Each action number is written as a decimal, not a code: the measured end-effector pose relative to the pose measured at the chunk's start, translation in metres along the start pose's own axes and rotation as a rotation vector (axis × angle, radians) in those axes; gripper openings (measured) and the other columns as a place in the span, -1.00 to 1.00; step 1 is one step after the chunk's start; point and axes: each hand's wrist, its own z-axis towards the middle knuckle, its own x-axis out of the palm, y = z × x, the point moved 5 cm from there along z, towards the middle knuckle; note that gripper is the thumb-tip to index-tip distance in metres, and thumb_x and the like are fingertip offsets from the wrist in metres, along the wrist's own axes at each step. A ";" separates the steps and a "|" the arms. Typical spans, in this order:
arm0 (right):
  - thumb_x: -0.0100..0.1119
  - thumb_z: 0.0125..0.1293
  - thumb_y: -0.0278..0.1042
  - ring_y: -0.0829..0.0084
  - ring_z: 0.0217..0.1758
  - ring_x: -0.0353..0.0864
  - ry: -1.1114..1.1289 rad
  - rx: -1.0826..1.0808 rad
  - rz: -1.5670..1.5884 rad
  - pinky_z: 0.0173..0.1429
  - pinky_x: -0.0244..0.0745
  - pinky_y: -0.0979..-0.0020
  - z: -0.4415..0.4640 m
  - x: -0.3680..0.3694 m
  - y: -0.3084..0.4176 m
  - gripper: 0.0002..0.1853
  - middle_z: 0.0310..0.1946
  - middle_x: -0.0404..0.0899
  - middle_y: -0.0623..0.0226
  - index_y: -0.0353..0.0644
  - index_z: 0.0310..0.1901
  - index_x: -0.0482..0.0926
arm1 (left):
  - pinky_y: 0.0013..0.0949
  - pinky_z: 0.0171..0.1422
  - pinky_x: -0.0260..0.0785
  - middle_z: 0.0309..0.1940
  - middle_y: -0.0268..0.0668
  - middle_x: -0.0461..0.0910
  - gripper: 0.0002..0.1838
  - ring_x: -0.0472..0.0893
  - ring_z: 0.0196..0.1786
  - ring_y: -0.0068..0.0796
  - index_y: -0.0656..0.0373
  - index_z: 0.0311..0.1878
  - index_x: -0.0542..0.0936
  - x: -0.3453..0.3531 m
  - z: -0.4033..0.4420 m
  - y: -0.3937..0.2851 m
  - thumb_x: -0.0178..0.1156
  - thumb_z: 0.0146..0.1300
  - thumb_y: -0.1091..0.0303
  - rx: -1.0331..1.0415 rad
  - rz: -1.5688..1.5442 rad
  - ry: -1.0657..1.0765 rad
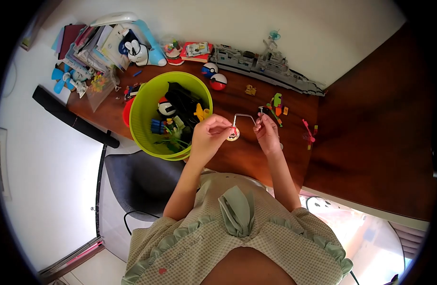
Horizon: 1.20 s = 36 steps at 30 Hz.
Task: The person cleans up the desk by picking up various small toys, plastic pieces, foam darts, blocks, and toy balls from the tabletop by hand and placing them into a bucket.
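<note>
Over the brown desk, my left hand (211,137) is closed in a pinch on a thin bent metal piece (244,115), with a small red part at its fingertips. A round disc (233,134) with a printed picture hangs beside those fingertips. My right hand (267,133) is closed around the other end of the metal piece, near a small dark tip. To the left of my left hand stands a lime green basket (138,114) holding a red and white ball (166,106), black cloth (182,102), a yellow toy (201,112) and green pieces.
A grey toy ship (261,66) lies along the desk's back edge. Two balls (218,81) sit behind the basket. Colourful small toys (277,100) and a pink piece (308,130) lie to the right. Books (92,45) stand back left; a grey chair (133,175) is below.
</note>
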 end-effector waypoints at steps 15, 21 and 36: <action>0.15 0.31 -0.54 0.63 -0.36 0.60 0.180 -0.114 -0.694 -0.28 0.53 0.58 0.017 0.112 -0.011 -0.89 -0.30 0.65 0.35 -0.33 -0.16 0.59 | -0.59 -0.22 0.41 -0.40 -0.38 0.63 -0.89 0.60 -0.35 -0.67 0.27 -0.26 0.57 -0.114 -0.011 -0.010 0.21 0.14 0.64 0.050 0.135 -0.212; 0.23 0.24 -0.52 0.60 -0.49 0.62 0.244 -0.199 -1.059 -0.36 0.51 0.57 0.024 0.164 -0.026 -0.89 -0.48 0.66 0.33 -0.31 -0.21 0.59 | -0.56 -0.24 0.39 -0.46 -0.39 0.61 -0.89 0.59 -0.37 -0.66 0.25 -0.27 0.55 -0.158 -0.019 -0.007 0.19 0.14 0.64 -0.018 0.264 -0.247; 0.33 0.04 -0.39 0.28 -0.05 0.54 0.636 -0.475 -1.810 0.02 0.45 0.27 0.020 0.211 -0.052 -0.89 -0.35 0.60 0.30 -0.23 -0.46 0.62 | -0.42 -0.11 0.44 -0.36 -0.24 0.62 -0.81 0.65 -0.24 -0.36 0.27 -0.23 0.53 -0.193 -0.002 -0.003 0.04 0.10 0.70 -0.008 0.677 -0.089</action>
